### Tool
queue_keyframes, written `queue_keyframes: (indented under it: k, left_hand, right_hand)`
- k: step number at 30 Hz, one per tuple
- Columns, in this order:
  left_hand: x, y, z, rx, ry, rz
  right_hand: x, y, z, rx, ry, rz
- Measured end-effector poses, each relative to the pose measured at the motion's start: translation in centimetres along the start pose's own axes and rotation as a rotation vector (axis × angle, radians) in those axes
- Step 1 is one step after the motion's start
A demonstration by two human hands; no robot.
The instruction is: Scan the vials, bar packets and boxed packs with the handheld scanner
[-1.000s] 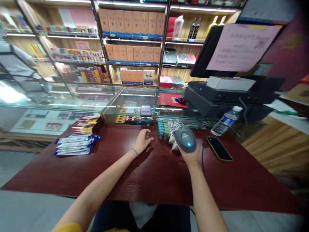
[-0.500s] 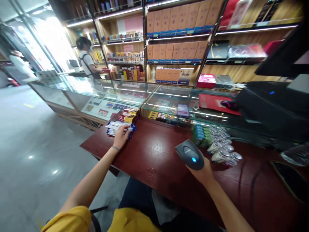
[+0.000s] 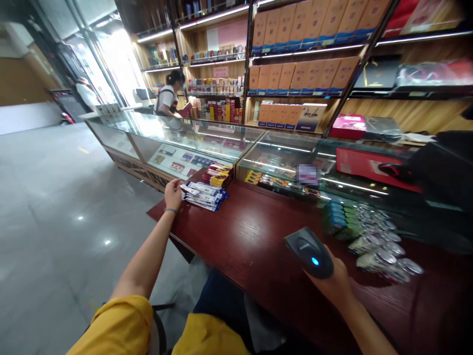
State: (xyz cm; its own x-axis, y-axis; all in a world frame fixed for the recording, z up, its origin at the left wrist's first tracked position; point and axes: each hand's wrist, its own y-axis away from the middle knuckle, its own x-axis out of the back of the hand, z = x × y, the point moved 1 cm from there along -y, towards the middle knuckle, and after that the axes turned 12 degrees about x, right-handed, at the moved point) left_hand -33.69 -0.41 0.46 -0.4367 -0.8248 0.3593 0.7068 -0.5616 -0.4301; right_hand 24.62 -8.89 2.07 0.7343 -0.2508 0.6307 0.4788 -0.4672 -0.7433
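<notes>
My right hand (image 3: pixel 334 286) is closed round a dark handheld barcode scanner (image 3: pixel 309 251) with a blue light, held just above the dark red wooden counter (image 3: pixel 254 236). My left hand (image 3: pixel 173 194) reaches far left to the near end of a stack of blue and white packets (image 3: pixel 204 195); its fingers curl at the stack's edge and their tips are hidden. Behind that stack lies a pile of red and yellow packets (image 3: pixel 219 174).
Green and blue rolls (image 3: pixel 338 219) and silver wrapped items (image 3: pixel 380 246) lie right of the scanner. A glass display case (image 3: pixel 207 140) runs behind the counter, with stocked shelves (image 3: pixel 295 74) beyond. A person (image 3: pixel 168 98) stands behind the far case. Grey floor (image 3: pixel 55 207) lies left.
The view has swung left. My left hand left the counter's middle, reached the blue and white packets, and now sits at their near end. My right hand still holds the scanner.
</notes>
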Motion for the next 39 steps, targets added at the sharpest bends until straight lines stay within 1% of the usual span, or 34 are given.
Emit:
queue_keyframes:
  k: [3, 5, 7, 9, 11, 14, 18, 20, 23, 26, 28, 29, 31, 32, 34, 36, 37, 39]
  left_hand:
    - [0.8, -1.6, -1.0, -0.097, -0.142, -0.19]
    - [1.1, -2.0, -1.3, -0.176, -0.211, -0.328]
    - [1.2, -2.0, -1.5, -0.213, -0.26, -0.432]
    - [1.1, -1.9, -1.8, -0.218, -0.3, -0.487]
    - [1.0, -2.0, -2.0, -0.224, -0.337, -0.508]
    - [0.8, -2.0, -2.0, -0.265, -0.374, -0.499]
    - [1.1, -1.6, -1.6, -0.291, -0.389, -0.45]
    - [1.4, -1.3, -1.2, -0.267, -0.354, -0.381]
    - [1.9, -0.8, 0.0, -0.215, -0.236, -0.237]
    - [1.5, -0.1, 2.6, -0.194, -0.106, -0.151]
    - [0.2, 0.8, 5.2, -0.194, -0.003, -0.163]
    - [-0.7, 1.6, 6.7, -0.185, 0.072, -0.202]
    - [-3.2, 3.7, 9.9, -0.144, 0.259, -0.335]
    - [-4.6, 5.1, 11.4, -0.112, 0.363, -0.433]
    - [-7.7, 8.5, 14.3, 0.002, 0.564, -0.668]
    - [-10.7, 12.1, 16.9, 0.14, 0.783, -0.858]
    - [-12.1, 13.9, 18.0, 0.216, 0.857, -0.925]
    - [-14.6, 17.1, 19.8, 0.401, 0.936, -1.03]
  right_hand:
    - [0.0, 0.0, 0.1, -0.003, -0.009, 0.002]
    - [0.0, 0.0, 0.0, 0.006, -0.014, 0.01]
    - [0.1, -0.1, -0.1, 0.012, -0.009, 0.02]
    - [0.1, -0.2, -0.2, 0.006, -0.002, 0.019]
    - [0.1, -0.3, -0.2, -0.004, 0.003, 0.011]
    - [0.1, -0.2, -0.1, 0.001, 0.0, -0.001]
    - [0.2, -0.1, 0.0, -0.013, -0.013, -0.012]
    - [0.3, -0.1, -0.2, -0.031, -0.009, 0.005]
    - [0.5, -0.3, -0.4, -0.082, -0.001, 0.038]
    - [0.7, -0.2, -0.3, -0.152, 0.003, 0.054]
    - [0.8, 0.1, 0.1, -0.176, 0.023, 0.075]
    - [0.8, 0.2, 0.3, -0.178, 0.04, 0.083]
    - [0.9, 0.6, 0.8, -0.157, 0.077, 0.111]
    - [0.9, 0.8, 0.9, -0.137, 0.095, 0.126]
    - [1.1, 1.0, 1.3, -0.096, 0.129, 0.187]
    - [1.2, 1.2, 1.5, -0.086, 0.165, 0.205]
    - [1.3, 1.3, 1.6, -0.087, 0.178, 0.206]
    - [1.6, 1.2, 1.7, -0.075, 0.209, 0.2]
